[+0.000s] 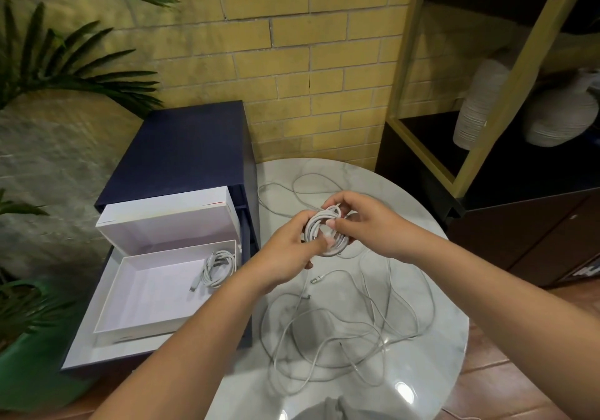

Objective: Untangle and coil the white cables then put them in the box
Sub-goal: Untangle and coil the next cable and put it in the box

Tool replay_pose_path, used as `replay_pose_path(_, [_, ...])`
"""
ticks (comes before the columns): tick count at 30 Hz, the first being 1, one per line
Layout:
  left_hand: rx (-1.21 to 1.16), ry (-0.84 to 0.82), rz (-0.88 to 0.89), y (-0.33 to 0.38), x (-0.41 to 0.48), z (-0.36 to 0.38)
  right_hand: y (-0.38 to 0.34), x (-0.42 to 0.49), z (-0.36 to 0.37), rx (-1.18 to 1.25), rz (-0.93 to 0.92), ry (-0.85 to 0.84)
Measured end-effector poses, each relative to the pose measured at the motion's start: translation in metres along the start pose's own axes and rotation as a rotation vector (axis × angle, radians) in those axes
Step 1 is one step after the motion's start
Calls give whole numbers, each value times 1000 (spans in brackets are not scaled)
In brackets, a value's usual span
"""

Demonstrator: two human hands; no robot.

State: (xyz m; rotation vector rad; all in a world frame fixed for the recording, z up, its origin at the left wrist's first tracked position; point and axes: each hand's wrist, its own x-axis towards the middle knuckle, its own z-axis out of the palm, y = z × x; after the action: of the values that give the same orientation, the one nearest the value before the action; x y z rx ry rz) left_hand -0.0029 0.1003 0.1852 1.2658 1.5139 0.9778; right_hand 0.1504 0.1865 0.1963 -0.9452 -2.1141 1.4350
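both hands meet above the far half of the round, marble-patterned counter [409, 374], holding one coiled cable [324, 228] between them. the left hand [285, 252] grips the coil's lower left edge, its thumb lying across the loops and its fingers curled beneath. the right hand [363, 221] clasps the upper right side, thumb tip pressed on the front of the coil and fingers wrapped round the back. the coil is white and thin, wound into a small, tight ring of several loops, held clear of the counter.

under and around the hands the loose cables [344, 332] sprawl over the counter in wide, overlapping white loops, still tangled; a silver plug end [314, 280] lies just below the left hand, and one strand curves away toward the far edge.

left of the counter the white box [108, 299] stands open on a pale panel in front of a dark blue cabinet [185, 146], its lid [168, 229] propped upright behind it. a second coil [218, 268], white and loosely wound, lies in the box's far right corner with one plug end pointing into the middle.

a green plant [48, 62] hangs at the left, a yellow brick wall [308, 46] stands behind, and pale ribbed vases [477, 101] sit on a dark shelf [431, 130] at the right.
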Motion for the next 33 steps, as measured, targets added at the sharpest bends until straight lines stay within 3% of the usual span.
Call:
replay_pose_path(10, [109, 24, -8, 6, 4, -9, -1, 0, 1, 4, -8, 3])
replay_pose_path(15, [296, 93, 54, 6, 4, -1, -6, 1, 6, 9, -12, 42])
replay_pose_path(22, [502, 196, 138, 0, 4, 2, -7, 0, 5, 131, 35, 42])
replay_pose_path(33, [623, 283, 177, -5, 0, 3, -3, -7, 10, 246, 89, 59])
